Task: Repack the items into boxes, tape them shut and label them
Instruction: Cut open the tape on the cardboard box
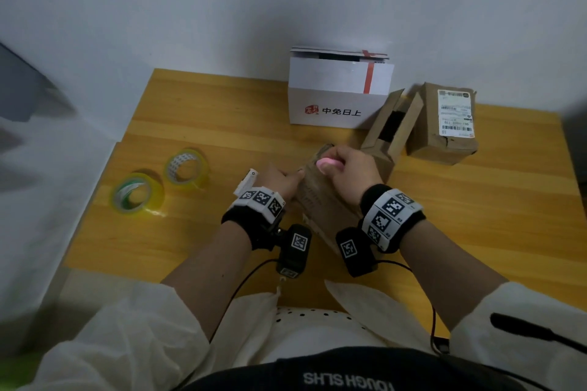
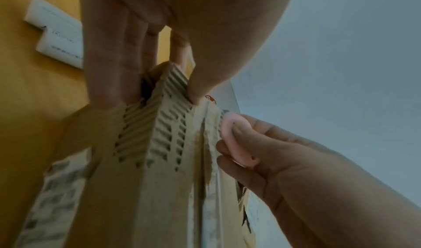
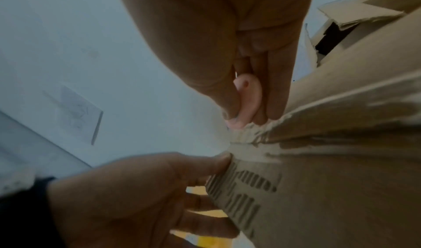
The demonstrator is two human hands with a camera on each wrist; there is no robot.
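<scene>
Cardboard box [image 1: 320, 200] gripped by left hand [image 1: 281, 179]; right hand [image 1: 352, 173] pinches pink tool [image 1: 330, 164].

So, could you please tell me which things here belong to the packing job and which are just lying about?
In use: brown box, pink cutter, left hand, right hand.
Idle: tape rolls, white box, open carton, labelled parcel, white slips.

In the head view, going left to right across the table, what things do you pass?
Green tape roll → yellow tape roll → white labels → left hand → right hand holding a pink tool → open brown box → labelled brown box.
</scene>
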